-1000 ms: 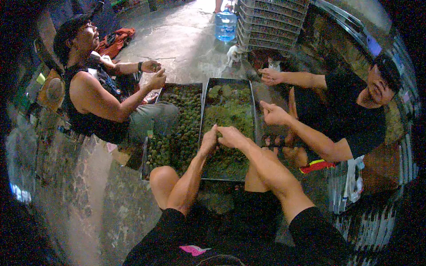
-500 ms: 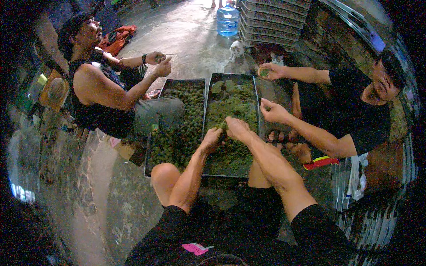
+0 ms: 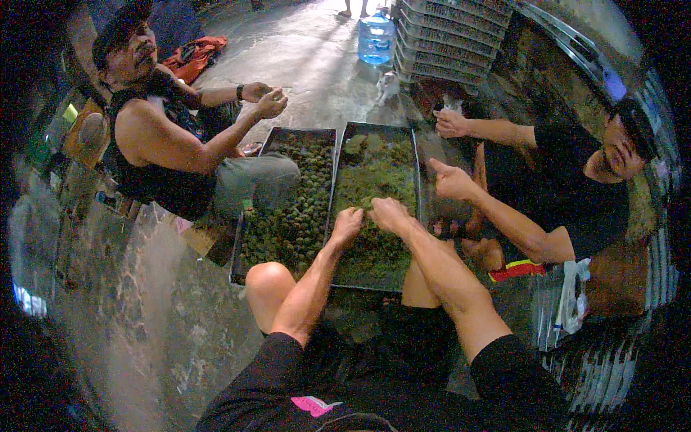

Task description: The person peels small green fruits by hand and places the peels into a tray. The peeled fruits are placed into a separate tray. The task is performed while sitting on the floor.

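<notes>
My left hand and my right hand are close together above a dark tray of loose green, moss-like plant matter. Both are closed, fingertips pinched toward each other. What sits between the fingers is too small to tell from the green behind it. To the left stands a second dark tray, holding many small round dark-green clumps. My knees are at the near ends of the trays.
A person in a sleeveless top sits at the left, another in a black T-shirt at the right, both with hands raised near the trays. Beyond are a blue water jug, stacked crates and a white cat. A plastic bag lies right.
My hands have shifted slightly but stay close together over the tray. The right person's far hand has closed and moved slightly toward the tray. The left person's head has turned.
</notes>
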